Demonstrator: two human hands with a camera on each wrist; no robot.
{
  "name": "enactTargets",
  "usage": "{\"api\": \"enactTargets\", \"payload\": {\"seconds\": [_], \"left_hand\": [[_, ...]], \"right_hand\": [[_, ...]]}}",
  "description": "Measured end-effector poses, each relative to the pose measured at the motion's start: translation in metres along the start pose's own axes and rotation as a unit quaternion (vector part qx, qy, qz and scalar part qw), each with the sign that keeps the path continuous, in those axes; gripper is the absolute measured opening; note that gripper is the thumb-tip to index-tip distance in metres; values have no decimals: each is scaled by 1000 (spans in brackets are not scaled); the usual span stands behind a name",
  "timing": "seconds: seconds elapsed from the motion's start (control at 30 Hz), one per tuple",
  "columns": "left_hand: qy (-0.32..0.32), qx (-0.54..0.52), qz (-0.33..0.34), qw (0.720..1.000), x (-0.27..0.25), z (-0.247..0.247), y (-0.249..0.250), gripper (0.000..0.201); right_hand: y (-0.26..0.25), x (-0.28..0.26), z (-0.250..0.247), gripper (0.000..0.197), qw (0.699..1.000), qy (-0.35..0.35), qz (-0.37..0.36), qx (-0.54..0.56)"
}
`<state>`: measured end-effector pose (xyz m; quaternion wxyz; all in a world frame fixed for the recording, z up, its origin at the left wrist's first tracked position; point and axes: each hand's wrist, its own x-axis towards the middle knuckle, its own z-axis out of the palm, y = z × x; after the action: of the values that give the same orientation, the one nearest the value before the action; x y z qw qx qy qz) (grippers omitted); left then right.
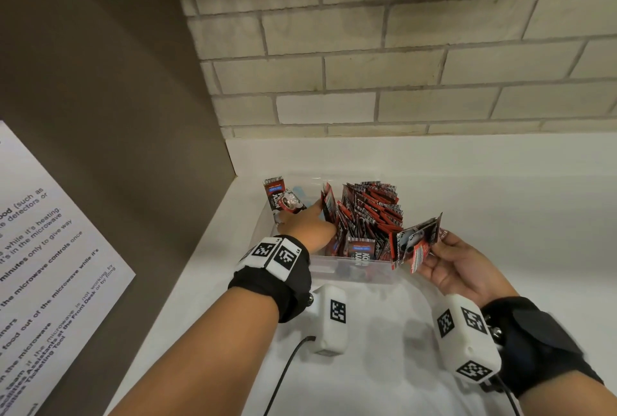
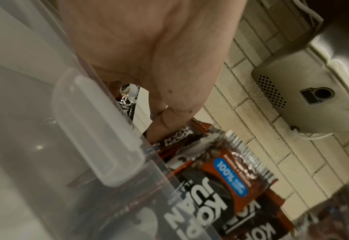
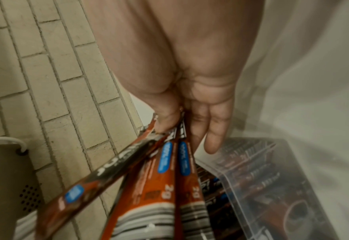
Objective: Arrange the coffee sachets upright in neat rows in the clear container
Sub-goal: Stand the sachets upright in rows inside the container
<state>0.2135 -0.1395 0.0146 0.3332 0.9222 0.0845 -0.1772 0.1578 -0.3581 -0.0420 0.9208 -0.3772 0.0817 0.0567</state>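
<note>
A clear container [image 1: 350,270] stands on the white counter. Red and black coffee sachets [image 1: 370,212] are packed upright in its right part, and a few loose sachets [image 1: 278,196] lean at its left end. My left hand [image 1: 309,223] reaches into the container, its index finger stretched against an upright sachet [image 1: 329,207]. In the left wrist view a finger [image 2: 163,128] presses on a sachet [image 2: 221,175] behind the container rim [image 2: 99,129]. My right hand [image 1: 434,250] holds a fan of sachets [image 1: 417,243] at the container's right front corner, pinched between thumb [image 3: 165,120] and fingers.
A brown panel with a printed notice sheet [image 1: 50,248] rises at the left. A pale brick-tile wall [image 1: 367,81] closes the back, with a grey device [image 2: 303,97] mounted on it. White counter [image 1: 517,198] stretches right of the container. A black cable [image 1: 287,372] trails from my left wrist.
</note>
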Motion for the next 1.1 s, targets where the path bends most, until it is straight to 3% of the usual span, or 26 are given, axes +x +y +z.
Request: {"api": "enactTargets", "payload": {"seconds": [0.1,0.27,0.33,0.43,0.6,0.73,0.87,1.1], "left_hand": [[8,-31,12,999,1,0,1,74],[38,-80,31,996,-3,-4,1,17],[51,-95,38,993,-1,-4,1,6],[45,-98,71,992,2,-4,-1,26],[46,-62,134,988,4,1,-1,27],[80,1,218,973,-3,1,4,53],[84,49,235,967,-10,-1,5,81],[43,47,280,958,-13,-6,-2,63]], "right_hand": [[-1,-1,0,72,1000,-7,-2,-5],[-2,2,-3,75,1000,-5,-8,-12],[-2,3,-4,80,1000,-3,-7,-17],[-2,3,-4,73,1000,-4,-10,-19],[-2,2,-4,73,1000,0,-12,-21],[-5,1,-3,71,1000,4,-18,-17],[-7,1,-4,70,1000,3,-22,-16],[-9,-1,0,66,999,-11,-34,-27]]}}
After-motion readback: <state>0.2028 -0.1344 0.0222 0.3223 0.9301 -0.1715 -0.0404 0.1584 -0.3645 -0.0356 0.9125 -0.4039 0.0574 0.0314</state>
